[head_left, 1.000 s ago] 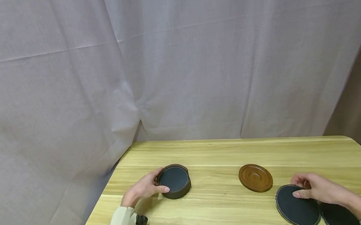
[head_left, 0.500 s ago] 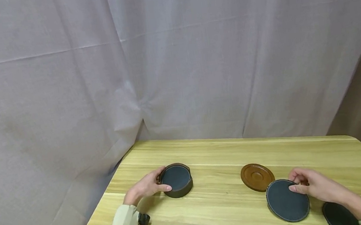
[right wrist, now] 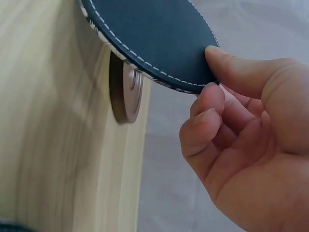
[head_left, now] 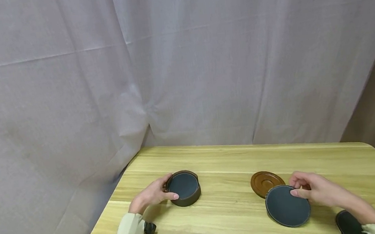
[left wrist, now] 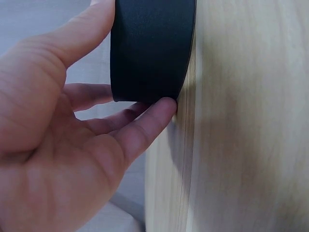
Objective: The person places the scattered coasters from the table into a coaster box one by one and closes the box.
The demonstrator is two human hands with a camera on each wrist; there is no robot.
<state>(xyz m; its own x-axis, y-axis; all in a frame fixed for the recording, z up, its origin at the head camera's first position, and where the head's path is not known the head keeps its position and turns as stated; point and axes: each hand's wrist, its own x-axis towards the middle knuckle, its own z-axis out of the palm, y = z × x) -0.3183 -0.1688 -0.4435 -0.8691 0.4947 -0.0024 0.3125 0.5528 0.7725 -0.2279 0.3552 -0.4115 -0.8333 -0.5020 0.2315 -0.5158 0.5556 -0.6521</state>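
Note:
My left hand (head_left: 152, 193) grips the left side of a round, dark coaster holder (head_left: 191, 200), thumb near the front rim. A black disc fills the top of the holder. In the left wrist view the fingers (left wrist: 147, 128) touch the lower part of the holder's black wall (left wrist: 149, 53). My right hand (head_left: 322, 190) pinches a round black leather coaster (head_left: 287, 207) by its edge between thumb and fingers. White stitching runs round this coaster, which is tilted and raised above the table, as the right wrist view shows.
Behind the held coaster lies a brown wooden disc (head_left: 264, 181) with ringed grooves, partly covered by it in the head view. Another black coaster (head_left: 348, 224) lies near the right forearm, partly hidden. A grey curtain (head_left: 196, 74) hangs behind the wooden table (head_left: 219, 220).
My right hand has carried the coaster left and slightly away from me, off the other black coaster and in front of the wooden disc. The left hand keeps its grip on the holder.

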